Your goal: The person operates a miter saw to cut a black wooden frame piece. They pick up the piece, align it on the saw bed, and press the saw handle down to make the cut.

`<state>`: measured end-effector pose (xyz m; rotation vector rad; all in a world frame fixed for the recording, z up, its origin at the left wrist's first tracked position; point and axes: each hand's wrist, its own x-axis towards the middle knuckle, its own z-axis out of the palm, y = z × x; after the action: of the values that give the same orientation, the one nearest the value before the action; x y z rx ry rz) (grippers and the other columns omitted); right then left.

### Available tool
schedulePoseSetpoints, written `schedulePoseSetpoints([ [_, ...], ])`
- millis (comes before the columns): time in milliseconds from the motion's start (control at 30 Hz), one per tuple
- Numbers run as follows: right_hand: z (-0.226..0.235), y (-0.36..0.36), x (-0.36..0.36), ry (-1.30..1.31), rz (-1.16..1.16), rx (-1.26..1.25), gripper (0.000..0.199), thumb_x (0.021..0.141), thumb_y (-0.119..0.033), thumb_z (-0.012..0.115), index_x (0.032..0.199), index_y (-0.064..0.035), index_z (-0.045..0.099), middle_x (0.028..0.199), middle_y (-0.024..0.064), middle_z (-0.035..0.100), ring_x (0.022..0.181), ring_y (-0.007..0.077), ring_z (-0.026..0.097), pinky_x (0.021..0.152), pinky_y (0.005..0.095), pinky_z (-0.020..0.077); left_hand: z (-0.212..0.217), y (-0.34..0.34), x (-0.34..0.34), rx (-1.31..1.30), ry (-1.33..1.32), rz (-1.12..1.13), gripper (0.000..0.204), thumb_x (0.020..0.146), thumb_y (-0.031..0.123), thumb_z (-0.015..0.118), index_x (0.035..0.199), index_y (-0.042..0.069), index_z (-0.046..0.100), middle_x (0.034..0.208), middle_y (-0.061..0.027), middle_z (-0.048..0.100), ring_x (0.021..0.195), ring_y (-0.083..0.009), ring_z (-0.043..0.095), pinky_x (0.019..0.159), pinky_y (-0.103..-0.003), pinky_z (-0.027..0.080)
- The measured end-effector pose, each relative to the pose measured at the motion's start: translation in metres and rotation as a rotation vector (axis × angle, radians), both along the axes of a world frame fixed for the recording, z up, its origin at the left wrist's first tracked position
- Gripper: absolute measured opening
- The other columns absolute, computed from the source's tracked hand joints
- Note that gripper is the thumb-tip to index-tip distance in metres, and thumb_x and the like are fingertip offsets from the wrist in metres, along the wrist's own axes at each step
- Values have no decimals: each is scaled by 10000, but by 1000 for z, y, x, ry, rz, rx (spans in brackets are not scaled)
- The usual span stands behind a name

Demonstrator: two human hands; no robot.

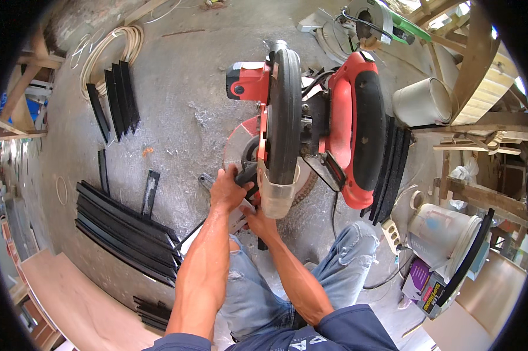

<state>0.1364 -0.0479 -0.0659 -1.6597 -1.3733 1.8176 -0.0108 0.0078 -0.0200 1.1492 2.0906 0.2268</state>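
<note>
Cutoff saw [284, 123] amid black strips [126, 228], left grip [229, 190] around dark handle [250, 174], right grip [261, 225] unclear

The single wide fisheye view looks down from the wearer's head, upright, with forearms [200, 275] and jeans [249, 295] near, the red saw [284, 117] close below, and concrete floor [182, 64] reaching far beyond, bending toward the rim.

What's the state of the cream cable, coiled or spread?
Coiled: the cream cable lies in overlapping loops on the floor.
</note>
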Motion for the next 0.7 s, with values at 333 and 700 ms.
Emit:
schedulePoseSetpoints([
  [333, 4, 6, -14, -196, -15, 427, 484, 829, -102, 752, 1218, 19, 491, 954, 169, 640, 683, 288, 703, 466, 372, 581, -13, 9, 0, -27, 6, 29, 605, 732, 418, 851, 1158, 106, 556, 1095, -185, 611, 1046, -435, 648, 863, -519, 525],
  [700, 66, 28, -17, -146, -32, -184, 402, 790, -97, 712, 1102, 51, 506, 972, 208, 652, 757, 325, 702, 626, 419, 560, 29, 17, 11, -145, 78, 72, 697, 742, 476, 828, 1226, 93, 503, 1161, -206, 593, 1075, -447, 639, 898, -543, 517],
])
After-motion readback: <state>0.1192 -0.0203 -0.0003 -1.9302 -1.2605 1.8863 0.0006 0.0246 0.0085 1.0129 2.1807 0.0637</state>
